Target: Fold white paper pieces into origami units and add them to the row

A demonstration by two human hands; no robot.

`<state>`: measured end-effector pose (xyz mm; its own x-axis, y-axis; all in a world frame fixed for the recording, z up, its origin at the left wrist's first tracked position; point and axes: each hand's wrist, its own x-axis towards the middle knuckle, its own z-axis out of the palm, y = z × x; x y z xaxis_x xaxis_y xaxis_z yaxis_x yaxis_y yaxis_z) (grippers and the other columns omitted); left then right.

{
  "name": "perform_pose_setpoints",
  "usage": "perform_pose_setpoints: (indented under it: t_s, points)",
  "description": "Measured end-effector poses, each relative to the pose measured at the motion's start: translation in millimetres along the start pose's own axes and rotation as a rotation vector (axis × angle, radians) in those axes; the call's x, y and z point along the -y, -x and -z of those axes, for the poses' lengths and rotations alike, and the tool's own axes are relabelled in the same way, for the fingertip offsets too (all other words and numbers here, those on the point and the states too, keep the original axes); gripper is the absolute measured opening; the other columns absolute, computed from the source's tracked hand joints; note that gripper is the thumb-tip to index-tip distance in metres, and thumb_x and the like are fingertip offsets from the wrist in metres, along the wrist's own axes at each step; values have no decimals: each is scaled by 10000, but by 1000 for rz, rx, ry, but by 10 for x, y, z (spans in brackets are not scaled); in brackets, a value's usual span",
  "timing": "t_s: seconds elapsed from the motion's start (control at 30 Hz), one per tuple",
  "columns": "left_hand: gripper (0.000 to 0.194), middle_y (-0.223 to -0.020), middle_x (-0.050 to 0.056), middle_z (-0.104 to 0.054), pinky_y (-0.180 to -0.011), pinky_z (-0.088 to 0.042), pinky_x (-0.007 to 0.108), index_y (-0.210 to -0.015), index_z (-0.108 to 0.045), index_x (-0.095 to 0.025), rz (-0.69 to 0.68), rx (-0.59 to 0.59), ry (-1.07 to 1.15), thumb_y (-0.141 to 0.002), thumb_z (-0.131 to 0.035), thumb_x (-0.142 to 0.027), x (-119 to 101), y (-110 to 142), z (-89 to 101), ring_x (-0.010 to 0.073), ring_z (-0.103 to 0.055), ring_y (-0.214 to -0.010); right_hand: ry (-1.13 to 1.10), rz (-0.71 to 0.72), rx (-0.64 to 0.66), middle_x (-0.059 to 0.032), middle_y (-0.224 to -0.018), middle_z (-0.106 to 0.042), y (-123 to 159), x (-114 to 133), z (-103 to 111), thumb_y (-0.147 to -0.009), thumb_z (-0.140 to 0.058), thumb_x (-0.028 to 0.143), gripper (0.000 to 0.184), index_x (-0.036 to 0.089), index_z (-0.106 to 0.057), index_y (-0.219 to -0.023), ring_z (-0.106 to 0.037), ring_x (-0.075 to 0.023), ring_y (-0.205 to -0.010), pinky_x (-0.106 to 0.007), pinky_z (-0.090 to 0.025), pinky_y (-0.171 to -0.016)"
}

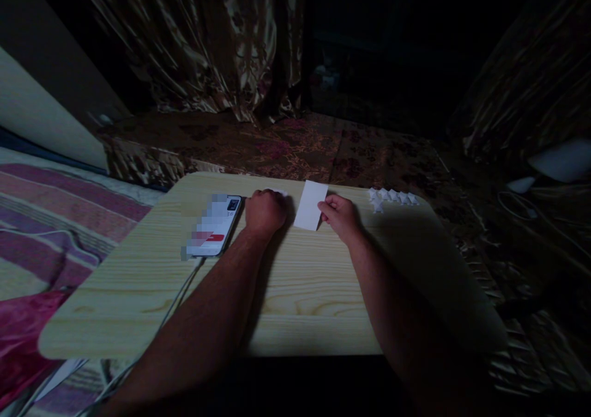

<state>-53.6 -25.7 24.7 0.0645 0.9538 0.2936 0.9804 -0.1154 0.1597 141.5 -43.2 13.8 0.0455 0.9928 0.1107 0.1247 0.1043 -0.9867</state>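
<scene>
A white rectangular sheet of paper (309, 206) is pinched at its right edge between the thumb and fingers of my right hand (339, 214), over the far part of the wooden table. My left hand (266, 212) is closed and rests on the tabletop, left of the paper and apart from it. A small bit of something white (279, 193) shows just beyond its knuckles; whether the fingers grip it is hidden. Several small folded white paper pieces (392, 196) are grouped near the table's far right corner, to the right of my right hand.
Left of my left hand, a phone (217, 226) with a lit, partly blurred screen lies on the pale wooden table (314, 294), its cable (184, 287) running toward me. A striped bed cover (55, 220) is at the left. Patterned curtains (258, 41) and a lamp (561, 160) surround the table.
</scene>
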Motion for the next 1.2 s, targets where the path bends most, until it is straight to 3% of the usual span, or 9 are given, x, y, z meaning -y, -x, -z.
perform_pose_setpoints:
  t_s: [0.2,0.37,0.47,0.57,0.63,0.73,0.87,1.0,1.2]
  points:
    - [343,-959,141,-679,-785,-399,374,-952,-688,-177,62,24,-36,-847,-401,-333,28,22,33,285,-592,-940,18,-7,-3,55,-487,-519,-2,3,2,-707,-609,375,216,191,-505,-662,-460,-82,-442,-197,-322,-429]
    - [376,-960,157,-677,-796,-416,377,-914,-682,-163,72,-103,93,-868,-393,-400,-35,16,52,293,-588,-949,-12,1,-8,53,-481,-519,0,30,-5,-702,-618,365,216,189,-503,-652,-448,-78,-431,-198,-316,-419]
    - [399,-883,158,-682,-745,-425,368,-881,-670,-160,134,-137,211,-880,-374,-428,-84,-13,54,278,-610,-847,-49,-15,-15,53,-472,-517,-12,40,-6,-696,-626,357,217,187,-503,-643,-436,-74,-414,-195,-302,-402]
    - [358,-847,135,-691,-696,-428,342,-870,-661,-168,173,-116,388,-877,-385,-396,-104,-61,19,248,-623,-774,-78,-31,-10,55,-460,-515,-42,28,-2,-694,-629,355,213,183,-513,-648,-424,-69,-398,-191,-295,-391]
    - [237,-887,108,-701,-709,-433,310,-872,-662,-176,165,-86,585,-821,-460,-290,-112,-103,-27,214,-628,-788,-79,-43,-5,55,-454,-516,-65,20,4,-692,-631,360,213,181,-522,-653,-423,-68,-394,-189,-302,-390]
    - [209,-832,78,-700,-683,-441,281,-856,-656,-164,234,-51,913,-724,-495,-182,-148,-174,-95,176,-622,-737,-80,-83,9,52,-450,-520,-85,36,13,-676,-642,359,217,177,-528,-646,-436,-71,-396,-188,-315,-389]
    - [174,-695,51,-653,-558,-409,250,-760,-662,-138,291,46,1324,-699,-560,-265,-234,-257,-118,130,-550,-575,-77,-142,78,48,-460,-530,-93,105,0,-657,-655,359,224,173,-532,-646,-452,-71,-400,-182,-324,-386]
    - [247,-648,21,-610,-487,-362,225,-750,-666,-140,316,15,1548,-678,-642,-375,-295,-318,-122,102,-500,-523,-30,-127,177,56,-438,-508,-161,166,-45,-665,-648,358,221,172,-536,-627,-426,-64,-378,-182,-319,-381]
    - [197,-620,-3,-603,-485,-386,215,-708,-645,-148,311,-60,1673,-610,-713,-305,-325,-382,-248,99,-512,-512,14,-100,183,64,-418,-481,-374,165,-97,-669,-635,348,211,179,-523,-610,-418,-70,-371,-191,-313,-385]
